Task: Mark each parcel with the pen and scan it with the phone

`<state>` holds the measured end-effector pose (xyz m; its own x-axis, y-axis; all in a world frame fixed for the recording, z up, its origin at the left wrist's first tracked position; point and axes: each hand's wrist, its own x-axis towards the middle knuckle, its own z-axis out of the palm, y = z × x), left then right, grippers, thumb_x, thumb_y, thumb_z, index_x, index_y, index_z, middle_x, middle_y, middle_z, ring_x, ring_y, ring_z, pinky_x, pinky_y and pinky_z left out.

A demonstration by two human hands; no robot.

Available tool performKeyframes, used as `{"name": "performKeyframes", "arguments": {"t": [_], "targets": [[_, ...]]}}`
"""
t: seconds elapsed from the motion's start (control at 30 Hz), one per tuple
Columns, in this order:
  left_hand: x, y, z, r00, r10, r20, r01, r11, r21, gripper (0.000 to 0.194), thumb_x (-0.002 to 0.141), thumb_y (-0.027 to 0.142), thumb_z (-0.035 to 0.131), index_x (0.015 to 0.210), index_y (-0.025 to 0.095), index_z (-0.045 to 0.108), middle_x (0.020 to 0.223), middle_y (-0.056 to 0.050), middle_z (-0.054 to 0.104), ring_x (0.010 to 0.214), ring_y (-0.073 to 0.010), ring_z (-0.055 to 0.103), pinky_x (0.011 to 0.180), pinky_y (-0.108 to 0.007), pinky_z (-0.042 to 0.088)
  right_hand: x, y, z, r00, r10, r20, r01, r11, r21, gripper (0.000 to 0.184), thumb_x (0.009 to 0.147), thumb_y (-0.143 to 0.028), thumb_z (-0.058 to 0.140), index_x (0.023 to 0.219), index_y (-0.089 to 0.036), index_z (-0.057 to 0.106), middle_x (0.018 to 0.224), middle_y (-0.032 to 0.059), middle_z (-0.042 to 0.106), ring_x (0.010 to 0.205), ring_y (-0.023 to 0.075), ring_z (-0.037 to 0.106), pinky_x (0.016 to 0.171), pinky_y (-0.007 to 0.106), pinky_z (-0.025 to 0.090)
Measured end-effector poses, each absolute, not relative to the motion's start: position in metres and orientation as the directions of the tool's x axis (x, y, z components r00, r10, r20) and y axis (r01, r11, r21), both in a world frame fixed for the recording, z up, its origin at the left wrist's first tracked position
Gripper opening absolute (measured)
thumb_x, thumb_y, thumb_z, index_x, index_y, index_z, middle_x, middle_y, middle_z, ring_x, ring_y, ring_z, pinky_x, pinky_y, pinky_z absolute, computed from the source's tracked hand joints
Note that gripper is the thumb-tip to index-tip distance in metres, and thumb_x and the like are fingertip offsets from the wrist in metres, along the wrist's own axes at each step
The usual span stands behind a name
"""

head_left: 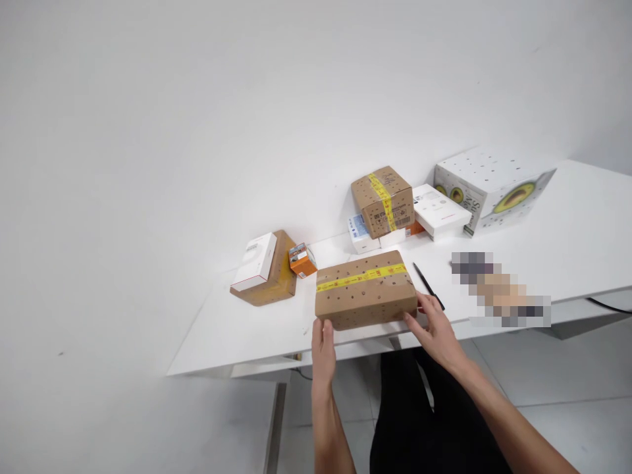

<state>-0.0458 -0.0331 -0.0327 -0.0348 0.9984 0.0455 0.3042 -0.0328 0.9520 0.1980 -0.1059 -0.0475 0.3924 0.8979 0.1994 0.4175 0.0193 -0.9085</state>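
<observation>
A flat brown cardboard box (364,289) with a yellow tape strip lies near the front edge of the white table (232,329). My left hand (323,349) touches its near left corner, fingers together and thumb up against the side. My right hand (434,326) rests at the box's near right corner, fingers spread along its side. Both hands grip the box between them.
A black pen (427,285) lies right of the box. Behind stand a taped brown cube box (382,201), white boxes (439,210), an avocado-print box (491,187), a small orange box (302,259) and a white box on a brown parcel (264,270). A wall rises behind.
</observation>
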Motion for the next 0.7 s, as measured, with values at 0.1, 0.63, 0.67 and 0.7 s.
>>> {"name": "performKeyframes", "arguments": {"t": [0.1,0.63,0.67,0.7], "targets": [[-0.044,-0.029,-0.043,0.085,0.996,-0.036,0.304,0.008,0.953,0.056,0.077,0.058,0.062,0.116,0.019,0.059,0.113,-0.011,0.064,0.109,-0.0244,0.058,0.093,-0.035,0.044,0.199,-0.103,-0.061,0.353,0.910,0.216,0.495,0.014,-0.869,0.048,0.088,-0.040,0.049,0.133,-0.022,0.045,0.119,0.0140,0.051,0.099,0.0257,0.056,0.065,0.035,0.054],[-0.043,-0.034,-0.027,0.011,0.997,0.073,0.204,-0.074,0.976,0.051,0.072,0.051,0.071,0.111,0.020,0.062,0.108,-0.008,0.063,0.105,-0.0223,0.059,0.093,-0.035,0.045,0.199,-0.109,-0.040,0.398,0.889,0.225,0.433,0.034,-0.901,0.047,0.089,-0.041,0.051,0.134,-0.025,0.047,0.103,0.0089,0.052,0.097,0.0231,0.055,0.063,0.031,0.052],[-0.043,-0.035,-0.025,0.008,0.997,0.078,0.205,-0.078,0.976,0.052,0.072,0.052,0.070,0.112,0.020,0.062,0.108,-0.008,0.063,0.106,-0.0226,0.059,0.093,-0.035,0.045,0.198,-0.110,-0.037,0.405,0.885,0.231,0.431,0.038,-0.902,0.047,0.089,-0.041,0.051,0.134,-0.024,0.048,0.102,0.0091,0.053,0.098,0.0236,0.055,0.059,0.030,0.051],[-0.044,-0.036,-0.023,0.007,0.997,0.081,0.205,-0.081,0.975,0.052,0.073,0.052,0.070,0.113,0.020,0.062,0.109,-0.008,0.063,0.107,-0.0228,0.058,0.094,-0.035,0.045,0.198,-0.111,-0.035,0.410,0.881,0.238,0.429,0.044,-0.902,0.048,0.089,-0.042,0.051,0.133,-0.024,0.049,0.103,0.0095,0.053,0.099,0.0238,0.055,0.056,0.028,0.050]]}}
